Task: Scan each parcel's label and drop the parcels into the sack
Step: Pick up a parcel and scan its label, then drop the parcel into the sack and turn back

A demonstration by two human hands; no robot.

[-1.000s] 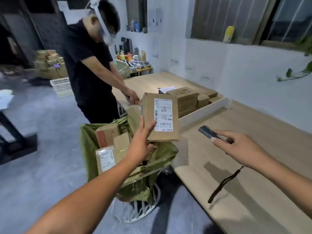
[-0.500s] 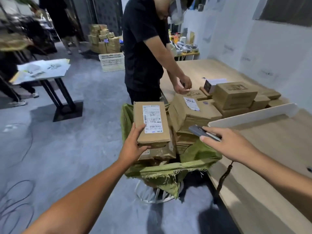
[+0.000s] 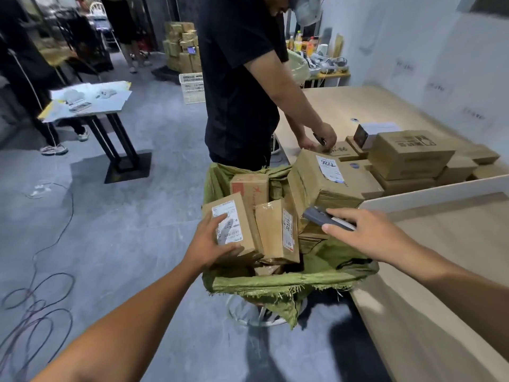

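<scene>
Your left hand [image 3: 212,241] grips the parcel [image 3: 249,230], fingers spread over part of its label [image 3: 234,213], and the print that shows is too blurred to read. Your right hand [image 3: 369,232] wraps the back of the scanner [image 3: 321,216], so only its dark nose shows. Boxes fill the sack [image 3: 275,283] and hide its depths, and its white stand [image 3: 239,315] barely peeks out beneath. The person [image 3: 237,78] opposite is cut off by the top edge, and what their hand [image 3: 327,135] holds is too small to tell
</scene>
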